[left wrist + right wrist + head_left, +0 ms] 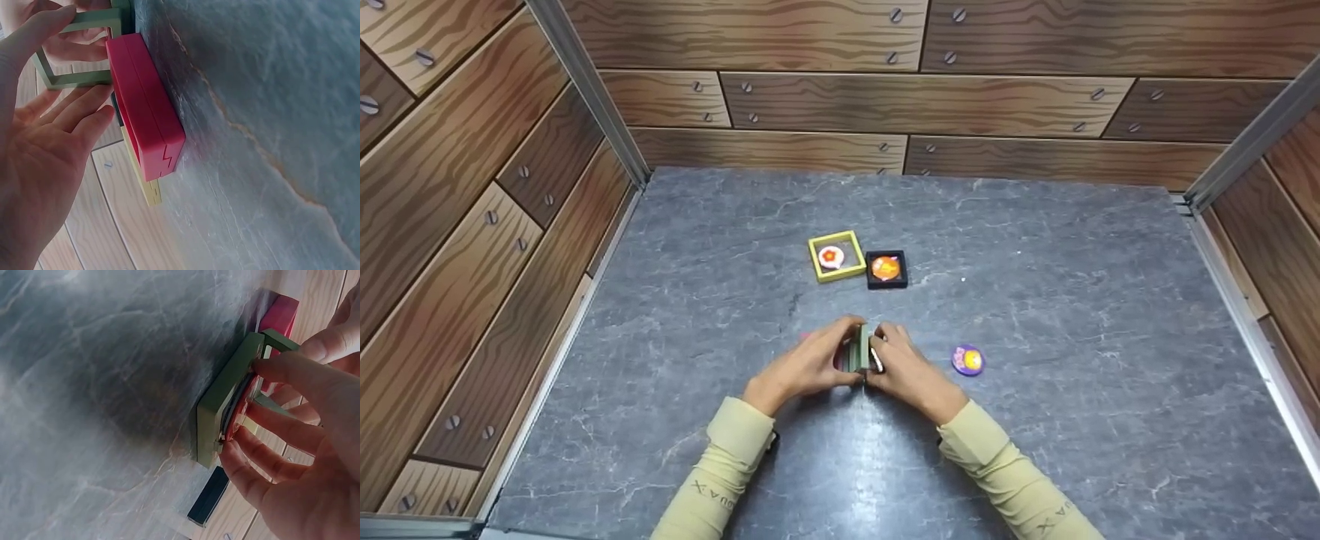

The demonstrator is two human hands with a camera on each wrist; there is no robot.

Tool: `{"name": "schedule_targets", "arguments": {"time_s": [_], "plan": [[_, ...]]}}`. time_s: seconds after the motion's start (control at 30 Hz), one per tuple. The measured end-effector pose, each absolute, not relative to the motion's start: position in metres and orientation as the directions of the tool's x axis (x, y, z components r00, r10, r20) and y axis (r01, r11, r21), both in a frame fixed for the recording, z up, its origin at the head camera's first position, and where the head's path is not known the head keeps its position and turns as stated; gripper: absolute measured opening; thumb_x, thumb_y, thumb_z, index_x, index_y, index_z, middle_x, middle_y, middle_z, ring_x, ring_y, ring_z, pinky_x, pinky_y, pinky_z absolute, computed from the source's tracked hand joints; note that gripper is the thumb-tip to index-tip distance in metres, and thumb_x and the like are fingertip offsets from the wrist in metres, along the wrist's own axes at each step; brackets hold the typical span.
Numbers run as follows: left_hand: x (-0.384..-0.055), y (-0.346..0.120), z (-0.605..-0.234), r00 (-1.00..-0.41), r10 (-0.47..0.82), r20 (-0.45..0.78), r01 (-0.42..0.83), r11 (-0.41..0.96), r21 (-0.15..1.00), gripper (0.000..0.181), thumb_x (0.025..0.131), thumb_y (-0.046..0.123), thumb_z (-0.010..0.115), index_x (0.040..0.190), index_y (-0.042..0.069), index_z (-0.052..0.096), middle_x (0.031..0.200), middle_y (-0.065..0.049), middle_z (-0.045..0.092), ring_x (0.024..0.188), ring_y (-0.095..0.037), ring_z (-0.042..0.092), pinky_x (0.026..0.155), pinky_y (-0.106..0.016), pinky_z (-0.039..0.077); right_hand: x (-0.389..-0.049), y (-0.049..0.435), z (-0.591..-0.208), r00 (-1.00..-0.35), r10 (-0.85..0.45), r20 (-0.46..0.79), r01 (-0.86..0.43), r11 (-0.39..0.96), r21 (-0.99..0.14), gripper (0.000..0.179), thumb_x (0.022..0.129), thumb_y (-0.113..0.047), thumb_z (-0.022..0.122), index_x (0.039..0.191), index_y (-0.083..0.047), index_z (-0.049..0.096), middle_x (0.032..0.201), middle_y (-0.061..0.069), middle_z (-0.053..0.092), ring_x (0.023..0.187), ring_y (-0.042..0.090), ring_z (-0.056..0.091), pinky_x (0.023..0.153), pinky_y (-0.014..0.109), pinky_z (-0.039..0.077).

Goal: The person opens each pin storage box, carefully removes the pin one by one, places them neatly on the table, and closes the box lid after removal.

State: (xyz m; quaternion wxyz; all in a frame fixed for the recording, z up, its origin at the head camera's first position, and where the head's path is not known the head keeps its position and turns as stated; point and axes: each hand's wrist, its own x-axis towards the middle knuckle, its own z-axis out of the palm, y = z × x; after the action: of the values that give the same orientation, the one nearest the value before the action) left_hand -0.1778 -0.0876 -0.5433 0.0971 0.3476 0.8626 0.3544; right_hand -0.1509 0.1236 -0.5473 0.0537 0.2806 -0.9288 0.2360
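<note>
A green square frame [863,346] stands opened out between both hands, its two halves visible in the right wrist view. My left hand [808,361] grips one half, thumb on one bar and fingers against the opposite bar [84,79]. Fingertips of my right hand [292,439] pinch a round red-edged disc [241,410] against the inside of the other half [222,396]. The disc's face is turned out of sight. Beside the left hand, a red square frame [147,107] rests on the table; in the head view the hand mostly covers it.
Farther back, a yellow frame [837,278] surrounds a white disc with a red flower [831,257]. Touching or nearly touching it is a black frame [887,285] with an orange disc [885,268]. A purple round badge [968,360] lies to the right. Wood-patterned panels [825,101] enclose the grey table.
</note>
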Motion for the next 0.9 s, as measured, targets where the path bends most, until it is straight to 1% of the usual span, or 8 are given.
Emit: {"name": "schedule_targets", "arguments": {"time_s": [0.2,0.27,0.43,0.67,0.9], "plan": [[-0.177,-0.087,-0.543,-0.737,0.673,0.065,0.519,0.501,0.693,0.078,0.088,0.021,0.085,0.152,0.005,0.043,0.148,-0.014,0.061,0.137,-0.028,0.061,0.123,-0.042,0.049,-0.149,0.125,-0.544,-0.862,-0.468,0.197,-0.502,0.731,-0.463,0.026,0.078,-0.009,0.083,0.093,0.001,0.065,0.102,0.014,0.057,0.095,0.03,0.052,0.084,0.046,0.058],[-0.176,-0.087,-0.542,-0.741,0.669,0.056,0.51,0.506,0.696,0.079,0.088,0.021,0.085,0.152,0.006,0.043,0.148,-0.014,0.061,0.136,-0.027,0.061,0.122,-0.042,0.05,-0.149,0.128,-0.542,-0.873,-0.451,0.185,-0.48,0.729,-0.488,0.026,0.078,-0.009,0.083,0.095,0.002,0.067,0.102,0.014,0.057,0.095,0.029,0.051,0.083,0.046,0.057],[-0.176,-0.087,-0.54,-0.751,0.659,0.043,0.5,0.525,0.689,0.078,0.087,0.02,0.085,0.152,0.008,0.043,0.145,-0.013,0.063,0.132,-0.027,0.063,0.117,-0.042,0.054,-0.148,0.14,-0.538,-0.906,-0.392,0.16,-0.414,0.739,-0.532,0.032,0.079,-0.006,0.082,0.106,0.006,0.072,0.103,0.015,0.059,0.097,0.029,0.052,0.087,0.047,0.057],[-0.178,-0.087,-0.54,-0.751,0.66,0.032,0.485,0.517,0.705,0.078,0.086,0.018,0.086,0.151,0.008,0.043,0.144,-0.013,0.063,0.129,-0.027,0.064,0.115,-0.041,0.055,-0.145,0.157,-0.536,-0.954,-0.282,0.103,-0.289,0.773,-0.564,0.032,0.079,-0.003,0.08,0.108,0.008,0.072,0.105,0.017,0.059,0.1,0.035,0.053,0.09,0.049,0.055],[-0.178,-0.086,-0.539,-0.751,0.659,0.026,0.474,0.512,0.716,0.078,0.086,0.017,0.086,0.15,0.006,0.044,0.144,-0.014,0.063,0.128,-0.028,0.065,0.115,-0.041,0.056,-0.141,0.17,-0.535,-0.966,-0.245,0.087,-0.251,0.79,-0.56,0.032,0.076,0.001,0.078,0.107,0.01,0.073,0.103,0.019,0.06,0.099,0.038,0.054,0.089,0.052,0.054]]}}
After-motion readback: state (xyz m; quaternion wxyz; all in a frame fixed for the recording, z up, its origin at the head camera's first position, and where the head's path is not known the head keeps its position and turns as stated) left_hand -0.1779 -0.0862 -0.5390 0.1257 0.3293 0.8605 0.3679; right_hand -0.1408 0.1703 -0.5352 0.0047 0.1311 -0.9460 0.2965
